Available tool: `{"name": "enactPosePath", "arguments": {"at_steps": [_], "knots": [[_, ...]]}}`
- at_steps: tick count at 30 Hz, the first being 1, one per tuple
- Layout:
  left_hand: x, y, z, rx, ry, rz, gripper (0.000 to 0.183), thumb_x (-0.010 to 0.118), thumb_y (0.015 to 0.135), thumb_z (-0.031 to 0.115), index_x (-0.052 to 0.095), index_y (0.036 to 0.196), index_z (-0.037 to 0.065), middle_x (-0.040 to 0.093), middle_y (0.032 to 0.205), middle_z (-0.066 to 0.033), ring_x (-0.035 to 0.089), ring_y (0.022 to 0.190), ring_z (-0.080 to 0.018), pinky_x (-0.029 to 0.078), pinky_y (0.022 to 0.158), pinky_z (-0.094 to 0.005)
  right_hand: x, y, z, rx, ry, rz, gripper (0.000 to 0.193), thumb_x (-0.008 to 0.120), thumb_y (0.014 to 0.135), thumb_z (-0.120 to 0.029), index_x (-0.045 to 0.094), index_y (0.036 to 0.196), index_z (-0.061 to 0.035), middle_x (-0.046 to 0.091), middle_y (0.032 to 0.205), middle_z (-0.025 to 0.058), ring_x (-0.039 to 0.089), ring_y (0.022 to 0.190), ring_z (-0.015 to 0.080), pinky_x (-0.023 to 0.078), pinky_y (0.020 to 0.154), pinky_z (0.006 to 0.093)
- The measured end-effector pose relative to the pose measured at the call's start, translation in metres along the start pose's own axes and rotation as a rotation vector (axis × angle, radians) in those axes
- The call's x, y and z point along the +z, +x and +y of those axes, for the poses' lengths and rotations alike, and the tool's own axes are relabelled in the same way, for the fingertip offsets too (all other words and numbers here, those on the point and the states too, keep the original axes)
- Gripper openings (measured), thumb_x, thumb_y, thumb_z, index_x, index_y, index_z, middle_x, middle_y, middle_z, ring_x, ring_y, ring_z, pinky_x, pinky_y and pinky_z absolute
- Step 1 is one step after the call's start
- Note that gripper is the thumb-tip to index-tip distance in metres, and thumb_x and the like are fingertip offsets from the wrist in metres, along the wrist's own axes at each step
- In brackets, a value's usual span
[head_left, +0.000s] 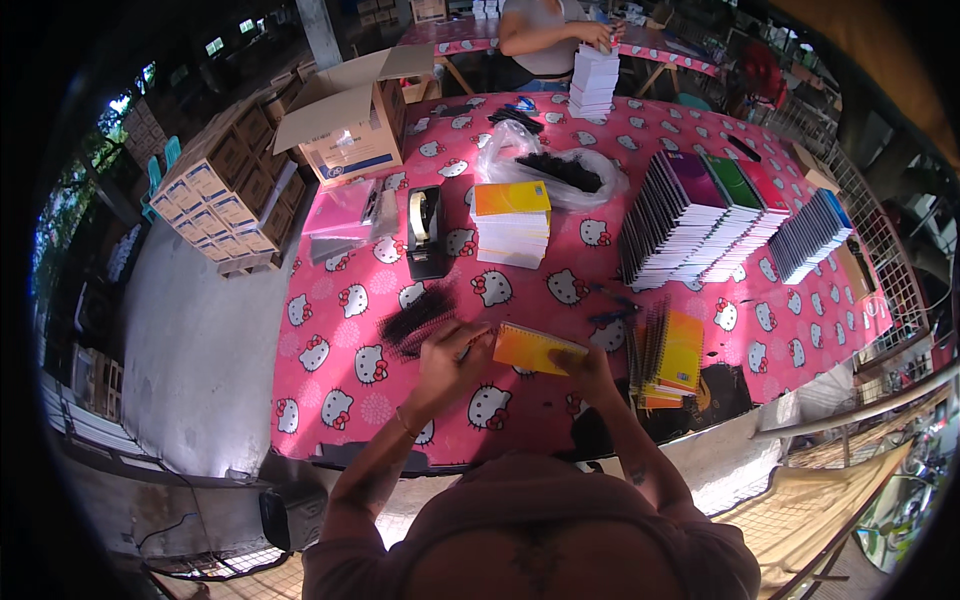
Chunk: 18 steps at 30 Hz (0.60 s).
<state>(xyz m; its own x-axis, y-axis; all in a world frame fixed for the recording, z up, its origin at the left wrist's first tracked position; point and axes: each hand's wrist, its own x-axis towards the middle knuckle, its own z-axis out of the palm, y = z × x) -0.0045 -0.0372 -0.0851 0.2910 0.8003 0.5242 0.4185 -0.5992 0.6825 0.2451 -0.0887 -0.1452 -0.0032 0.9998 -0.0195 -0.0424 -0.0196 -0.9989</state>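
My right hand (592,376) grips the right end of a small yellow-orange notebook (535,348), thumb on its cover, above the table. Along the notebook's top edge runs a row of holes or binding. My left hand (453,358) is closed at its left end, around something thin and partly orange that I cannot make out. Beside that hand lies a pile of black spiral binding coils (415,318). Right of my right hand stand several yellow spiral notebooks (680,350). Dark-handled pliers (615,303) lie beyond the notebook.
A yellow-topped notebook stack (512,222), tape dispenser (426,235) and bag of black coils (560,172) stand ahead. Spiral notebook stacks (695,215) fill the right. An open carton (350,125) is far left. Across the table, a person handles a white stack (594,85).
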Motion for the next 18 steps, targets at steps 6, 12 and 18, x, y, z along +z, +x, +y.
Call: {"name": "enactPosePath", "arguments": {"at_steps": [6,12,18], "knots": [[-0.009,0.011,0.005,-0.039,0.06,-0.056,0.015,0.069,0.089,0.014,0.073,0.096,0.002,0.064,0.074,-0.0132,0.063,0.061,-0.0262,0.049,0.055,-0.0355,-0.003,0.0,-0.008,-0.039,-0.038,0.004,0.032,0.069,0.093,-0.011,0.064,0.122,0.0009,0.069,0.105,0.0056,0.062,0.095,0.0111,0.05,0.086,0.0271],[-0.025,0.026,0.014,-0.059,0.197,-0.194,0.024,0.068,0.093,0.021,0.068,0.081,0.0,0.058,0.065,-0.0146,0.057,0.055,-0.0273,0.043,0.052,-0.0367,-0.007,-0.001,-0.02,-0.056,-0.073,-0.052,0.032,0.07,0.091,-0.01,0.066,0.121,-0.0005,0.07,0.107,0.0067,0.064,0.098,0.0129,0.05,0.088,0.0281],[-0.028,0.028,0.021,-0.103,-0.023,-0.147,0.029,0.065,0.097,0.019,0.062,0.077,-0.002,0.048,0.056,-0.0085,0.048,0.052,-0.0093,0.038,0.049,-0.0313,-0.006,-0.004,-0.03,-0.068,-0.081,-0.026,0.032,0.07,0.091,-0.01,0.066,0.121,-0.001,0.07,0.108,0.0072,0.064,0.099,0.0126,0.05,0.089,0.0276]]}}
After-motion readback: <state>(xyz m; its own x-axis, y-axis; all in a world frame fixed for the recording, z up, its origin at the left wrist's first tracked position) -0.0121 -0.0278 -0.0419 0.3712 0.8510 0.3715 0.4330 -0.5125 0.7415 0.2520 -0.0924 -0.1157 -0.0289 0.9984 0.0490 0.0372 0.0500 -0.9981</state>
